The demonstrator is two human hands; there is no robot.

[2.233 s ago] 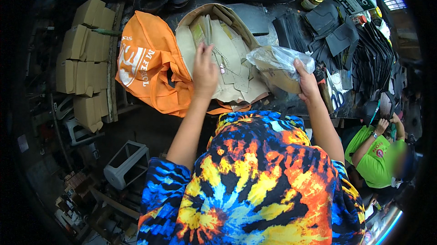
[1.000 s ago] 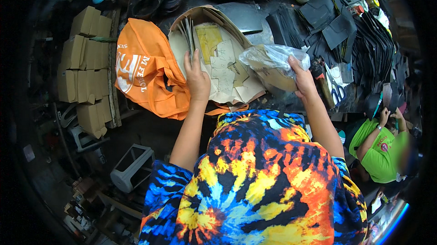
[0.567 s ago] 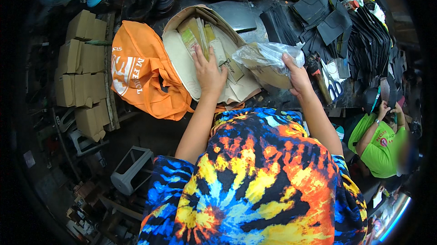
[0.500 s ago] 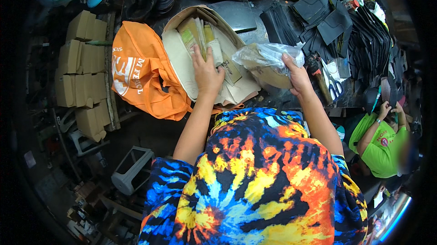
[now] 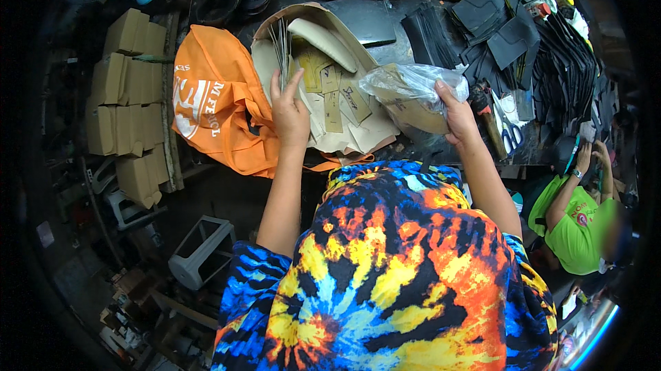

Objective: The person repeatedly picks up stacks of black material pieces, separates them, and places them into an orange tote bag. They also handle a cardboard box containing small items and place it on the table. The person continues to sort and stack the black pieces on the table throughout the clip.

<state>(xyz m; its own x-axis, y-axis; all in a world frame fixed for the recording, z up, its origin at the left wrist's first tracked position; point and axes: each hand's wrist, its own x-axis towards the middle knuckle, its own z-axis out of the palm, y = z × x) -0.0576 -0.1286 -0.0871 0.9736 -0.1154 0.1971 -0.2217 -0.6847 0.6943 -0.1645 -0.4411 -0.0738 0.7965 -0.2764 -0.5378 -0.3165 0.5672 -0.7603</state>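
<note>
- The left hand is stretched forward, back of the hand up, at the end of a bare forearm that comes up from the lower middle of the view.
- Its fingers point away from the body; the forefinger stands straight and raised, the thumb spread to the side.
- The left elbow is bent slightly, the arm nearly straight and slanting a little leftward.
- The right hand is held forward at about the same height, well apart from the left.
- Its fingers are curled closed in a grip, the thumb side turned inward.
- The right forearm runs back and down to the right.
</note>
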